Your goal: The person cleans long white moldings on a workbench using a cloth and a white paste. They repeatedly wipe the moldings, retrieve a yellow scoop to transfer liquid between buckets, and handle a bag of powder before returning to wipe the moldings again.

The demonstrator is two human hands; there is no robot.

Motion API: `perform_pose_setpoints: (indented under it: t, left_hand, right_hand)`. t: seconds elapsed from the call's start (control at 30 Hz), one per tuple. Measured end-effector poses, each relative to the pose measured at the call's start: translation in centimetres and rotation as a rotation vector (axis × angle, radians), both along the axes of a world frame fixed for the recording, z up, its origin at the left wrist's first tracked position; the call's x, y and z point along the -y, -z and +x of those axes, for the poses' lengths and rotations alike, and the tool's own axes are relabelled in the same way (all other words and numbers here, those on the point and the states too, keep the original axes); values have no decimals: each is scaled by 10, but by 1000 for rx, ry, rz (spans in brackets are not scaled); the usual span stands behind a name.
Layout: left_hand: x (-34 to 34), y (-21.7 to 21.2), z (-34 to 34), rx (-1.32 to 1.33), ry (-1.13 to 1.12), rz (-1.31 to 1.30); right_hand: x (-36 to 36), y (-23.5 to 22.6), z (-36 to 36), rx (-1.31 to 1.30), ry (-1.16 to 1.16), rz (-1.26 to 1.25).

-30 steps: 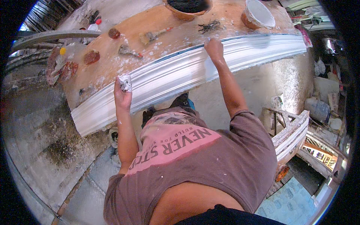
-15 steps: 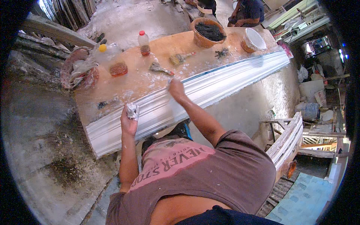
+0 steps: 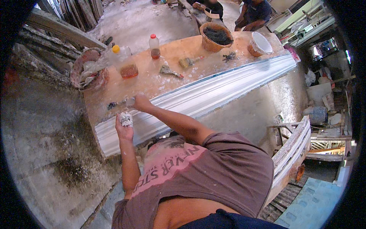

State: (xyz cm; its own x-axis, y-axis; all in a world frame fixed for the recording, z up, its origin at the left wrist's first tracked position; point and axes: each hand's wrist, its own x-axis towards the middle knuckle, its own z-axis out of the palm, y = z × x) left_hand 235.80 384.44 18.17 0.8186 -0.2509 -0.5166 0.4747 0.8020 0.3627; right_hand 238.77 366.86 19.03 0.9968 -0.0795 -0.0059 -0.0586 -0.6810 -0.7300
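Note:
A lump of white paste (image 3: 126,119) sits in my left hand (image 3: 124,132), its fingers curled around it above the near left end of a long white ridged moulding (image 3: 198,91). Just beyond, my right hand (image 3: 142,103) is closed on a small pale flat piece (image 3: 130,102), slightly blurred; its exact kind is unclear. That hand is over the moulding's far edge, close to the left hand. The moulding lies along the near side of an orange-brown tabletop (image 3: 148,78) smeared with white.
On the tabletop are a red-capped bottle (image 3: 154,47), a yellow-capped jug (image 3: 126,63), two brushes (image 3: 171,71), a tub of dark material (image 3: 216,36) and a white-lined bucket (image 3: 260,44). A crusted basin (image 3: 89,70) is at the left. Two people sit beyond the table.
My right hand has swept left along the moulding, from its middle to beside my left hand. My left hand still holds the paste and has shifted slightly lower in view.

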Motion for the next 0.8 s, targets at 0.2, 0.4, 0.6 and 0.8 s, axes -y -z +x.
perform_pose_setpoints:
  t: [0.2, 0.4, 0.6, 0.8]
  left_hand:
    - [37, -32, -13, -170, 109, -90]
    - [77, -9, -14, -14, 214, 25]
    - [75, -15, 1, 42, 51, -45]
    - [17, -64, 16, 167, -10, -75]
  right_hand:
    - [19, -78, -64, 377, -309, 117]
    - [76, -63, -94, 531, -252, -42]
    - [137, -41, -111, 219, -206, -171]
    - [222, -7, -101, -59, 492, -327]
